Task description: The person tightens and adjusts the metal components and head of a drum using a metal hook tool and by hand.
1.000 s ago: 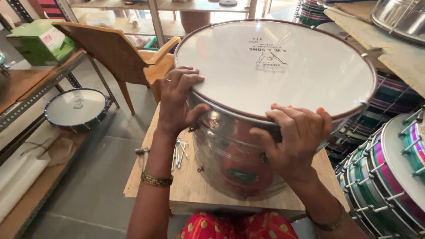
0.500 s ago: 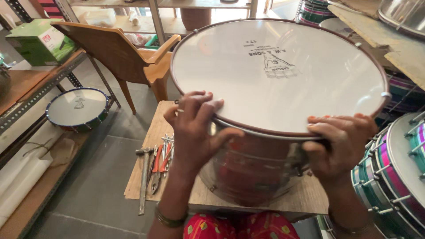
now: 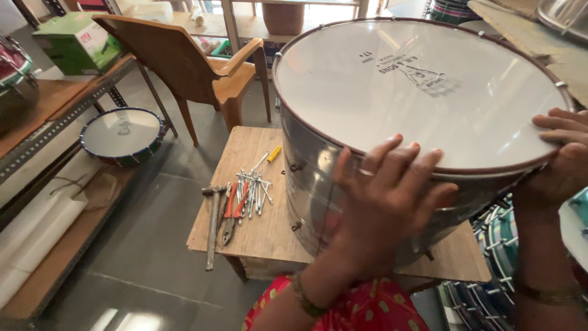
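The big metal drum [image 3: 367,184] with a white skin stands tilted on a low wooden table [image 3: 257,202], and it fills the upper right part of the view. The left hand [image 3: 383,202] lies on the near rim at about 7 o'clock of the skin, fingers spread wide and curled over the edge, so it holds the drum. The right hand [image 3: 560,156] grips the rim at about 4 o'clock, fingers bent over the skin.

On the table, at 9 o'clock from the drum and just beside it, lies a heap of tools [image 3: 245,193]: small metal keys, pliers with red handles and a hammer [image 3: 212,224] whose handle reaches past the near table edge. The free table surface is narrow there, because the tools take most of it.

At 11 o'clock stands a wooden chair [image 3: 196,64], near the table's far corner. At 9 o'clock, well apart, a small drum [image 3: 121,135] rests under a metal shelf [image 3: 55,116], and a green box [image 3: 76,46] sits on top. At 4 o'clock more drums [image 3: 499,245] are stacked close to the table. The grey floor [image 3: 153,245] between shelf and table is open.
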